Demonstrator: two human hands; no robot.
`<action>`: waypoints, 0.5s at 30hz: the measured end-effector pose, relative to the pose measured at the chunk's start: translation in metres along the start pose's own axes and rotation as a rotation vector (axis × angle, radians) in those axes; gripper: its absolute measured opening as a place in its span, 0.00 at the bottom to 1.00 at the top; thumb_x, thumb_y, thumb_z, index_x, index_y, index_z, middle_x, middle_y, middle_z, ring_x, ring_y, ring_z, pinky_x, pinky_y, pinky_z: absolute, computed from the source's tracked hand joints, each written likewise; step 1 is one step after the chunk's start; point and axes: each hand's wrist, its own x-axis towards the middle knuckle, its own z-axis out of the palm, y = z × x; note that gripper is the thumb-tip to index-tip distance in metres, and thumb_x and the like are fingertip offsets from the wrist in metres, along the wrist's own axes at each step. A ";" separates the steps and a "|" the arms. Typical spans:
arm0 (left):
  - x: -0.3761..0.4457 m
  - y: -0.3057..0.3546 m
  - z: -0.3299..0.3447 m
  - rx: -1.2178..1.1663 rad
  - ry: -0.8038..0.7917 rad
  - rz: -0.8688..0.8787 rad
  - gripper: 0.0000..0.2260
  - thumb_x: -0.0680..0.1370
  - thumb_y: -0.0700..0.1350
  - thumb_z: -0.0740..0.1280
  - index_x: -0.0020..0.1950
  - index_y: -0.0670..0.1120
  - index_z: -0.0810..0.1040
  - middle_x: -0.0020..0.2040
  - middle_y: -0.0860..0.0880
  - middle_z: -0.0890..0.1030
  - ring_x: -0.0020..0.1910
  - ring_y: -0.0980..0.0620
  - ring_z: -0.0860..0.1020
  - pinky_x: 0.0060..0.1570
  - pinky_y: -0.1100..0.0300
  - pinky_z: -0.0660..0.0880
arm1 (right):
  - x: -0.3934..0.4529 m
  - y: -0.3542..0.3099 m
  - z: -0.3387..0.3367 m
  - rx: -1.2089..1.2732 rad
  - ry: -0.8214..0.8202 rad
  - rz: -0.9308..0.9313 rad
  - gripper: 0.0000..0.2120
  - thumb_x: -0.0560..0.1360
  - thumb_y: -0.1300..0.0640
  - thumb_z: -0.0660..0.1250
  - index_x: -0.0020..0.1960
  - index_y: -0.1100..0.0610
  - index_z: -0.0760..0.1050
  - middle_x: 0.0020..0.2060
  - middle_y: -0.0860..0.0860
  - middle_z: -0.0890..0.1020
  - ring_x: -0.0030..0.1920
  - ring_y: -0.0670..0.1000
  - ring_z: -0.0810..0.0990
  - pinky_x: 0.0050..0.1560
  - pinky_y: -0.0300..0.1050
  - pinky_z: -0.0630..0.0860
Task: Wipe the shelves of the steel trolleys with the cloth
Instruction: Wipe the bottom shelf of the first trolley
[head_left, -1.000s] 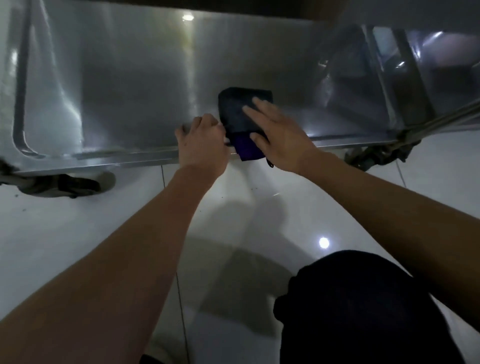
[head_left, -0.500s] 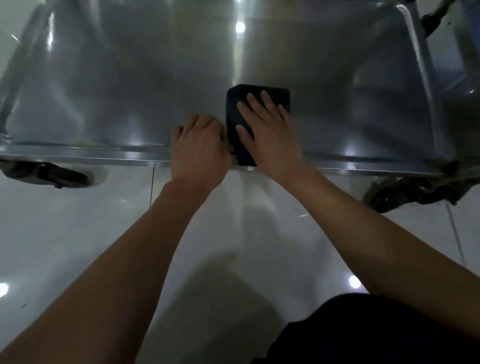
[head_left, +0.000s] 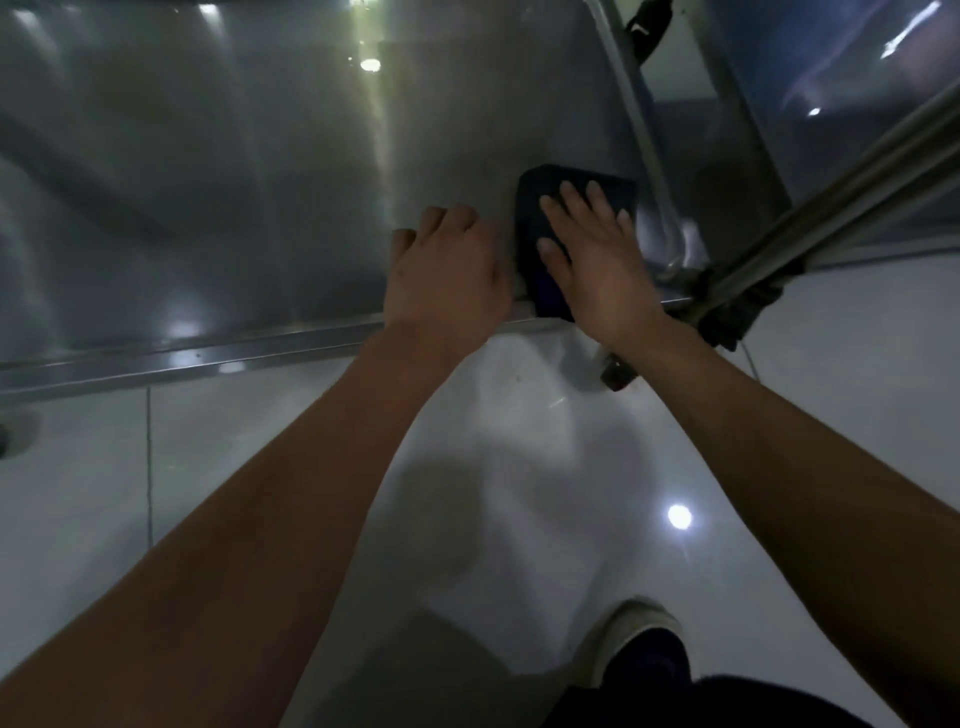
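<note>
A folded dark blue cloth (head_left: 535, 208) lies flat on the low steel trolley shelf (head_left: 218, 197), close to its right front corner. My right hand (head_left: 597, 254) presses down on the cloth with straight, spread fingers. Just left of it, my left hand (head_left: 447, 275) rests on the shelf's front edge with its fingers curled; what lies under them is hidden. The shelf's front rim (head_left: 208, 358) runs across the view below both hands.
A steel upright post (head_left: 649, 156) and angled frame bars (head_left: 831, 197) stand right of the cloth, with a dark caster (head_left: 727, 317) at the corner. Glossy white floor tiles (head_left: 519, 467) fill the foreground. My shoe (head_left: 634, 649) shows at the bottom.
The cloth and both hands now sit near the shelf's right front corner instead of mid-shelf. My right hand stays flat on the cloth, my left beside it.
</note>
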 end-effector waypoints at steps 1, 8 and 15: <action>0.005 0.006 0.003 0.017 -0.024 -0.001 0.16 0.77 0.44 0.60 0.63 0.44 0.78 0.62 0.45 0.77 0.63 0.43 0.71 0.61 0.45 0.68 | -0.002 0.013 -0.004 -0.015 0.013 0.045 0.24 0.86 0.49 0.48 0.81 0.53 0.55 0.81 0.52 0.54 0.81 0.54 0.47 0.79 0.56 0.45; 0.012 0.012 0.018 0.140 -0.103 0.037 0.15 0.79 0.48 0.59 0.60 0.47 0.80 0.61 0.48 0.76 0.62 0.44 0.71 0.58 0.47 0.69 | -0.003 0.043 -0.017 -0.107 0.035 0.148 0.24 0.86 0.50 0.47 0.81 0.52 0.55 0.81 0.52 0.54 0.80 0.55 0.48 0.79 0.59 0.47; -0.001 -0.025 0.007 0.064 -0.030 0.072 0.14 0.77 0.46 0.61 0.59 0.46 0.80 0.63 0.46 0.77 0.65 0.43 0.71 0.59 0.46 0.68 | 0.016 0.021 -0.009 -0.069 0.029 0.147 0.25 0.85 0.51 0.48 0.81 0.52 0.54 0.81 0.52 0.54 0.80 0.55 0.47 0.79 0.60 0.46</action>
